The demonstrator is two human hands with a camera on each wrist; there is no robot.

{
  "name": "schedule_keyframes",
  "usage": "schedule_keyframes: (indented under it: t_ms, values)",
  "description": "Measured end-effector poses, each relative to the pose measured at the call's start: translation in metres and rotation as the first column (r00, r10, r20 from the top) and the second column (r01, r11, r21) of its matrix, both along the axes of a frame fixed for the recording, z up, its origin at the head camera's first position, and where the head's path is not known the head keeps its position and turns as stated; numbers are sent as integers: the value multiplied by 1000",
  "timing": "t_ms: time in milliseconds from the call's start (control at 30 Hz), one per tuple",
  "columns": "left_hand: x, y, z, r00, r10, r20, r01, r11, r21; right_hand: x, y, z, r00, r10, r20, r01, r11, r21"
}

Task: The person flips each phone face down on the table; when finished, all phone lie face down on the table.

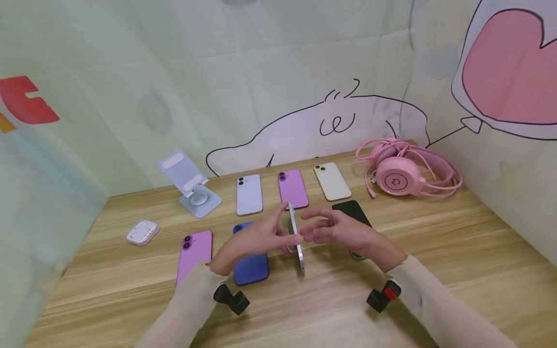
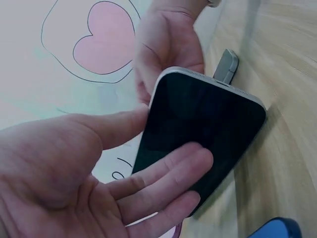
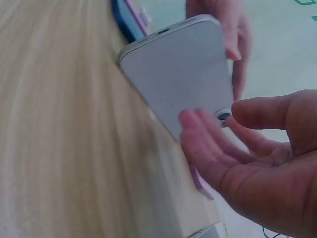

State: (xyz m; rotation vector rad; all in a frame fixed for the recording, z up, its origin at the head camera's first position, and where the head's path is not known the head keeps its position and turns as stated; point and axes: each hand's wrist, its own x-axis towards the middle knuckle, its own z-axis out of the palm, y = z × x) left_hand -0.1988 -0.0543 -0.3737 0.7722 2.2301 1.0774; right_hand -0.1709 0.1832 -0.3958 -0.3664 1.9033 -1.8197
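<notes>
A silver-white smartphone (image 1: 296, 237) is held on edge over the table, its dark screen (image 2: 198, 119) toward my left hand and its pale back (image 3: 173, 74) toward my right. My left hand (image 1: 265, 234) grips it, the thumb at its upper edge and the fingers along the screen side. Across from it, my right hand (image 1: 344, 232) has loosely bent, spread fingers close to the phone's back, near the camera lens (image 3: 224, 116); a small gap shows in the head view. A blue phone (image 1: 251, 268) lies partly under the left hand, a dark phone (image 1: 351, 210) beyond the right.
Along the back lie a pale blue phone (image 1: 249, 195), a purple phone (image 1: 293, 188) and a cream phone (image 1: 332, 181). Pink headphones (image 1: 398, 176) sit at right. At left are a phone stand (image 1: 183, 169), boxed earphones (image 1: 142, 232) and another purple phone (image 1: 196, 251).
</notes>
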Motion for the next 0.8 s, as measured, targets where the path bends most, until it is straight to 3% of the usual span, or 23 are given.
schedule_keyframes:
  t_ms: [333,567,800]
  values:
    - [-8,-15,3,988,-59,140,39,989,143,0,0,-6,995,-31,97,23,996,82]
    - [-16,-21,-4,989,-136,65,135,991,19,0,3,-3,991,-29,128,18,996,86]
    - [-18,-17,-12,985,-164,53,167,984,-65,-5,8,0,991,-48,124,34,993,113]
